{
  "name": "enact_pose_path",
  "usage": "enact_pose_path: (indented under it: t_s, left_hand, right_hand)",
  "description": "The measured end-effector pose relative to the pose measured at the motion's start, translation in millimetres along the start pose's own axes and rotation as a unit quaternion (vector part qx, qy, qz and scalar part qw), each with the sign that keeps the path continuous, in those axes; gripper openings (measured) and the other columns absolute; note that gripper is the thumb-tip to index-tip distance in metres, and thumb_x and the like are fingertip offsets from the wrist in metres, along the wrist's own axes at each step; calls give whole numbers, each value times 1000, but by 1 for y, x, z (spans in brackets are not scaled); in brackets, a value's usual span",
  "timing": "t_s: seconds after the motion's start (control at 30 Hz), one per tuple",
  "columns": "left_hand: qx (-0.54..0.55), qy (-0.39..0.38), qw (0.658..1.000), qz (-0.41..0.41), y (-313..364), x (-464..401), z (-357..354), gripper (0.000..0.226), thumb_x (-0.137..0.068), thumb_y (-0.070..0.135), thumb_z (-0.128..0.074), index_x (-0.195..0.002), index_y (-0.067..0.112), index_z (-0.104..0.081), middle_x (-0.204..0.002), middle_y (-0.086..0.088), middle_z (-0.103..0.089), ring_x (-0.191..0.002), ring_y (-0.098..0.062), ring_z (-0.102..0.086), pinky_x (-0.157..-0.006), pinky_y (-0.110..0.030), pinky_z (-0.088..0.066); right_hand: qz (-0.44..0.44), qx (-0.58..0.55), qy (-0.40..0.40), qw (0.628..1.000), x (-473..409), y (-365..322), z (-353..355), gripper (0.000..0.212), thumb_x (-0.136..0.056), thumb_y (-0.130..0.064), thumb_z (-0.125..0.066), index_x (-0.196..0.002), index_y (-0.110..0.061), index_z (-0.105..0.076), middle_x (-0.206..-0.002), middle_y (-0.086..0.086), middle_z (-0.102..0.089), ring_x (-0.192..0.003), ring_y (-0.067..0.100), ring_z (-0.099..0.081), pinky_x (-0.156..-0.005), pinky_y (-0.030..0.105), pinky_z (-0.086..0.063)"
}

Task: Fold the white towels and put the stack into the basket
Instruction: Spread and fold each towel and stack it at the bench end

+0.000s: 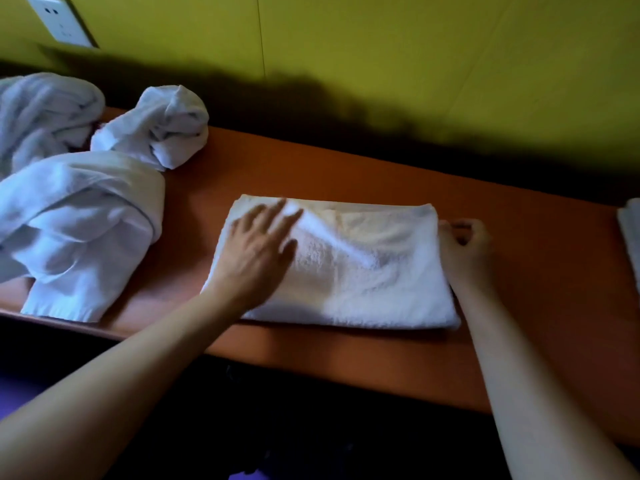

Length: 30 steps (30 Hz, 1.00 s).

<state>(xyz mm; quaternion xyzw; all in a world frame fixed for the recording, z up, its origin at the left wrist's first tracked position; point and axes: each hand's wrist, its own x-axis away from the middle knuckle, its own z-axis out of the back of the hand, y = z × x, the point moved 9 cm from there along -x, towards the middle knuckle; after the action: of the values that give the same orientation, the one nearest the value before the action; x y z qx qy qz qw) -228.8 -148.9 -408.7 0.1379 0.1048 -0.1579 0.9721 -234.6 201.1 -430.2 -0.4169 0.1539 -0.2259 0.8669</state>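
A white towel [363, 268] lies folded into a rectangle in the middle of the orange table [346, 168]. My left hand [259, 244] rests flat on the towel's left part, fingers straight and spread. My right hand [462, 240] sits at the towel's right edge with fingers curled, pinching that edge near the far corner. A heap of crumpled white towels [79, 209] lies at the left end of the table. The edge of another white towel [631, 237] shows at the right border. No basket is in view.
A yellow-green wall [381, 46] runs behind the table, with a white socket plate [60, 22] at the upper left. The table's front edge [346, 368] drops to a dark floor below.
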Motion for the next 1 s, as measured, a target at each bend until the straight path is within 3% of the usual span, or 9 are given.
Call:
enact_pose_path:
  t_s: [0.13, 0.3, 0.4, 0.47, 0.57, 0.63, 0.73, 0.83, 1.0]
  left_hand:
    - [-23, -93, 986, -134, 55, 11, -33, 54, -101, 46, -31, -153, 31, -37, -164, -4, -27, -149, -34, -27, -119, -50, -24]
    - [-51, -177, 980, -80, 56, 13, -69, 68, -93, 64, -11, -158, 43, -10, -169, 3, 3, -155, -32, -1, -122, -58, 1]
    - [-43, -174, 981, -79, 56, 16, -69, 68, -93, 66, -12, -157, 45, -7, -168, 4, 5, -155, -31, 2, -121, -58, 4]
    - [-43, -175, 980, -78, 53, 19, -66, 67, -94, 66, -12, -157, 46, -5, -168, 4, 8, -155, -31, 4, -122, -57, 5]
    - [-47, -168, 984, -35, 39, 34, -54, 68, -92, 65, -7, -157, 46, -4, -168, 1, 4, -155, -31, 1, -123, -55, 3]
    - [-57, -172, 983, 18, 22, 48, -45, 70, -89, 66, -2, -156, 48, -2, -169, 1, 1, -155, -31, 0, -122, -56, 2]
    - [-81, -191, 976, 66, 2, 67, -34, 75, -83, 68, 3, -155, 49, 0, -169, 3, 2, -155, -31, -2, -118, -60, -7]
    - [-80, -200, 974, 75, -3, 84, -26, 79, -81, 69, 0, -156, 46, -7, -168, -5, -4, -151, -38, -17, -116, -53, -24]
    - [-64, -171, 979, 87, -3, 94, -20, 69, -87, 65, -22, -151, 41, -30, -160, -12, -29, -134, -42, -43, -105, -49, -38]
  right_hand:
    - [-66, 82, -16, 994, 40, 19, 10, 33, -93, -50, -56, -100, -17, -56, -90, 0, -59, -87, 30, -61, -70, 35, -44]
    - [-99, 158, -64, 980, 72, 19, 6, 56, -84, -59, -64, -112, -10, -58, -110, 12, -63, -102, 35, -61, -75, 36, -42]
    - [-166, 155, -103, 968, 74, 25, 9, 68, -79, -58, -71, -122, -6, -56, -119, 14, -63, -108, 35, -61, -75, 34, -39]
    - [-203, 130, -137, 961, 76, 33, 9, 71, -75, -57, -75, -119, -3, -61, -114, 14, -67, -102, 35, -65, -77, 35, -47]
    - [-209, 16, -183, 961, 85, 33, 2, 36, -80, -35, -78, -95, -3, -72, -85, 8, -72, -79, 28, -69, -68, 33, -49]
    - [-190, -17, -146, 971, 88, 31, 11, 22, -81, -26, -78, -85, -5, -72, -79, 8, -72, -77, 29, -69, -64, 32, -45]
    - [-190, -46, -76, 978, 91, 36, 33, 18, -80, -23, -77, -84, -7, -70, -81, 8, -72, -79, 29, -69, -66, 33, -47]
    - [-195, -37, -43, 979, 92, 43, 55, 19, -76, -28, -78, -81, -12, -69, -81, 4, -71, -80, 30, -69, -69, 36, -50]
    - [-161, -38, -48, 985, 99, 29, 59, 16, -82, -24, -72, -94, -12, -69, -93, 9, -73, -83, 29, -68, -71, 38, -52]
